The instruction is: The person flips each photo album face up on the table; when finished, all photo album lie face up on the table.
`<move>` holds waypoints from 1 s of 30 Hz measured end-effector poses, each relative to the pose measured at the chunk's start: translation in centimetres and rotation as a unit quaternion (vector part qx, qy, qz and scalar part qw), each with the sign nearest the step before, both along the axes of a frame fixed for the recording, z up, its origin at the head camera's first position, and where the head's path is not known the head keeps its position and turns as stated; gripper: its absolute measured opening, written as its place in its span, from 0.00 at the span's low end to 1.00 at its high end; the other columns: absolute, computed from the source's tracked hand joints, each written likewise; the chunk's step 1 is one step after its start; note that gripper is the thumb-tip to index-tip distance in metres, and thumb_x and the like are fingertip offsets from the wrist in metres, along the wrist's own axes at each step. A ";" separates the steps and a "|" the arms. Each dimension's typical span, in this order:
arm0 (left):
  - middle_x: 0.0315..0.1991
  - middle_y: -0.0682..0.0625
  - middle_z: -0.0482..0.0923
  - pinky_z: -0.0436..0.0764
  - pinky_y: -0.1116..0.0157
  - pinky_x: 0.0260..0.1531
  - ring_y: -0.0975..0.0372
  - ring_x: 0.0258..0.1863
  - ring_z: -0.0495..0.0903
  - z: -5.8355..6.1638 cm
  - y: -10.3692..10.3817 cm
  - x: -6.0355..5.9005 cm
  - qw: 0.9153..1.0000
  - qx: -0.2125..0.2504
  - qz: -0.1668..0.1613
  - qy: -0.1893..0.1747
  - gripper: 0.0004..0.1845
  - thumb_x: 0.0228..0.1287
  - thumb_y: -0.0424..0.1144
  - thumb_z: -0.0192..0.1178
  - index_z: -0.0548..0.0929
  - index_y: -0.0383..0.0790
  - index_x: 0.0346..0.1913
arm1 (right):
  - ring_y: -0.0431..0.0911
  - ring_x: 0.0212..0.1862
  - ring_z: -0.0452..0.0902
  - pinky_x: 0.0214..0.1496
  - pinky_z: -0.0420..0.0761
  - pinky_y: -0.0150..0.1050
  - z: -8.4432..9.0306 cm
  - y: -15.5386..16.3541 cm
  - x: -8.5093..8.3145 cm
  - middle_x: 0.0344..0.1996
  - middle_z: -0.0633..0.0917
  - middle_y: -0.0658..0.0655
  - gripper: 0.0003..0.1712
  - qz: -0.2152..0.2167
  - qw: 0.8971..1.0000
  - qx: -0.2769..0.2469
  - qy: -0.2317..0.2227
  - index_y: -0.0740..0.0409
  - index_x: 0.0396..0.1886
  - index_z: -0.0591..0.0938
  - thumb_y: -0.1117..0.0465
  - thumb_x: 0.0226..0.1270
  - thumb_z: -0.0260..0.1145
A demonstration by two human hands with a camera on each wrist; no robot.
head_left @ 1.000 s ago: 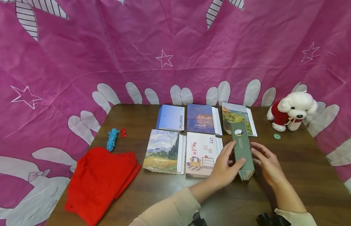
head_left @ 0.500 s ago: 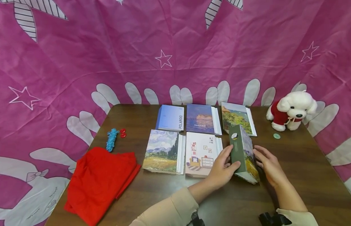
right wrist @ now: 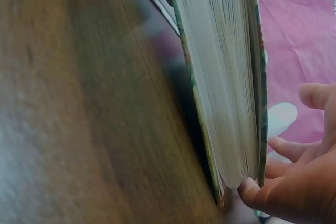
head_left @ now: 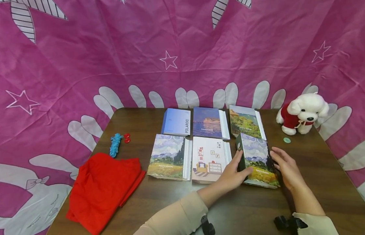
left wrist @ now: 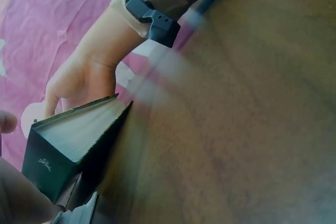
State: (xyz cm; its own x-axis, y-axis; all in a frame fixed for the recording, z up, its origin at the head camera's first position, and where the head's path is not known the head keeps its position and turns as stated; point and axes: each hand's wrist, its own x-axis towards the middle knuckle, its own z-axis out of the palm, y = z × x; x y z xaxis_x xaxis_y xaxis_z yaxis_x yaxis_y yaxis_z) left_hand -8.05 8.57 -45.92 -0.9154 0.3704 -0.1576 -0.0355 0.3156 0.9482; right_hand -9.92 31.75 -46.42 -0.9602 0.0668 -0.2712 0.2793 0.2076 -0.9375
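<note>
Photo album (head_left: 257, 159) with green spine and painted landscape cover: tilted, its near right edge low at the desk (head_left: 317, 182), spine side raised, at the right end of the front row beside the room-picture album (head_left: 210, 159). Left hand (head_left: 233, 175) grips the spine side with fingers curled round it; right hand (head_left: 286, 168) rests relaxed, fingers spread, touching the page-edge side. Also on the desk: cypress-cover album (head_left: 168, 156), Polaroid album (head_left: 177, 121), sea-cover album (head_left: 208, 122), garden-cover album (head_left: 245, 120), red cloth (head_left: 104, 187), blue cord (head_left: 115, 144), plush dog (head_left: 301, 112).
</note>
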 end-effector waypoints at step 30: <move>0.81 0.45 0.49 0.58 0.52 0.75 0.54 0.79 0.52 2.5 -6.5 -0.6 0.987 -0.079 -0.025 0.140 0.38 0.76 0.53 0.51 0.53 0.41 0.81 | 0.72 0.71 0.60 0.65 0.65 0.69 1.6 -1.8 0.3 0.73 0.62 0.75 0.40 0.029 0.978 0.189 0.087 0.64 0.78 0.60 0.45 0.79 0.55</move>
